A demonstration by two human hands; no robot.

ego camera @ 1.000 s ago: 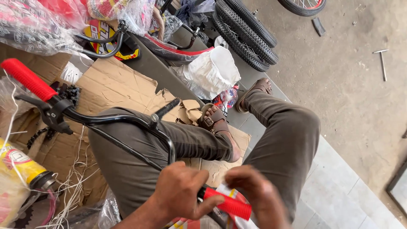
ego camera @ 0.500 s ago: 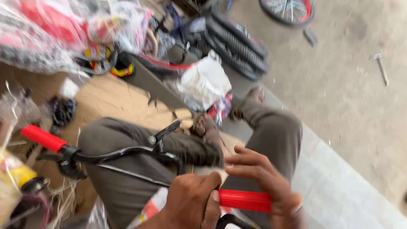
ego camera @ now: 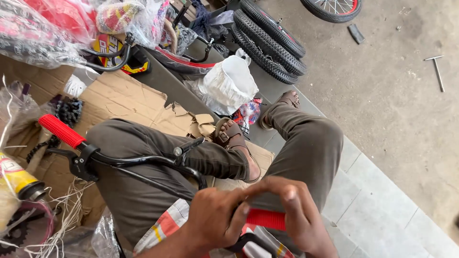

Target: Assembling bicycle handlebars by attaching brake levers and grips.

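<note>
Both hands (ego camera: 253, 215) now clasp the nearer red grip (ego camera: 266, 219), previously pinched.

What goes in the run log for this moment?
left hand: grips black handlebar | right hand: on near red grip | far red grip: fitted

View: we have a single head camera, worn by the seated person.
Facing: we look steeply down over our own lap and bent legs toward the floor.
Nearness: our left hand (ego camera: 213, 222) and right hand (ego camera: 299, 217) sit close at the bottom edge.
Far reach: tyres (ego camera: 267, 40) lie at the top edge.
</note>
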